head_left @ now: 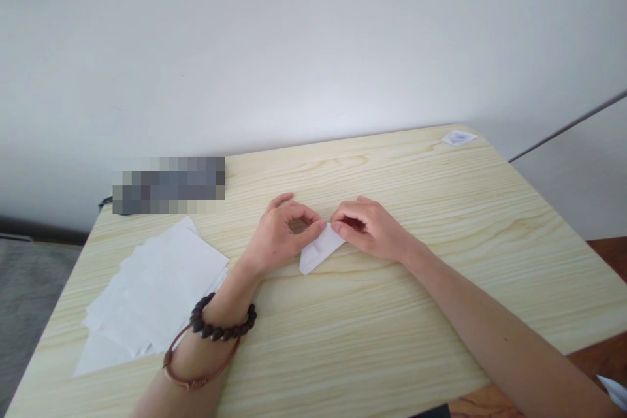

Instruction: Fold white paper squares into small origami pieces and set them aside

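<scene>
A small piece of folded white paper [313, 257] is held just above or on the wooden table [343, 339], near its middle. My left hand [283, 235] pinches its upper edge between thumb and forefinger, the other fingers loosely curled. Close beside it, my right hand [369, 227] pinches the same edge at the right, thumb towards me. The fingertips hide part of the top of the paper. Whether the paper's lower end touches the table I cannot tell.
To the left lies a spread stack of white paper sheets [157, 294]. A blurred-out dark object [169, 186] sits at the back left. Another folded white paper piece [459, 138] lies at the far right corner. A white wall [313, 46] stands behind the table.
</scene>
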Demonstrator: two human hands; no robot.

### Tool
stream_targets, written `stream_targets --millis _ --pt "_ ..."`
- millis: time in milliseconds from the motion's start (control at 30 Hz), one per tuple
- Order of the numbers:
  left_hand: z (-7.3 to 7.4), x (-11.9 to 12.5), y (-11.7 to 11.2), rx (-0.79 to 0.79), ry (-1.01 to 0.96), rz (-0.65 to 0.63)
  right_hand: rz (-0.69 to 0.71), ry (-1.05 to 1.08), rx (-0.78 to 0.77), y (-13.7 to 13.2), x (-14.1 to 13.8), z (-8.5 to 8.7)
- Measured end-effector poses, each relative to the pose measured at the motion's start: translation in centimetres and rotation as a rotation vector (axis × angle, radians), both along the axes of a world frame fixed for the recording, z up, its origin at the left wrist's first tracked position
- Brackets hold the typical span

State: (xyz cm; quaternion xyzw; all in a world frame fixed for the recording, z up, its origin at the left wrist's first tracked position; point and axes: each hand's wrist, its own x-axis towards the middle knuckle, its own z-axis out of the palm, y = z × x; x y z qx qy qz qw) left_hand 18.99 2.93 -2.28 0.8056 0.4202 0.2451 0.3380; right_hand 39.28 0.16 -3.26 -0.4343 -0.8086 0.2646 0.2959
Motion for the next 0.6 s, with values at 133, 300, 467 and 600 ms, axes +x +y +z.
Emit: stream_targets --millis 133,300,467,600 --pt "-0.3 0.1 -0.1 0.027 0.013 0.015 0.001 -0.012 0.004 0.1 -0.2 -0.1" --pt "-0.4 0.1 0.0 0.025 0.008 0.018 -0.016 0.022 -0.011 0.1 -0.1 0.0" --pt "0.5 -0.5 0.2 -0.076 -0.035 -0.019 -0.061 0.182 -0.128 0.1 0.7 0.1" --pt "0.9 -1.0 0.3 -0.133 -0.047 -0.089 -0.159 0.323 -0.158 0.2 0.9 -0.1"
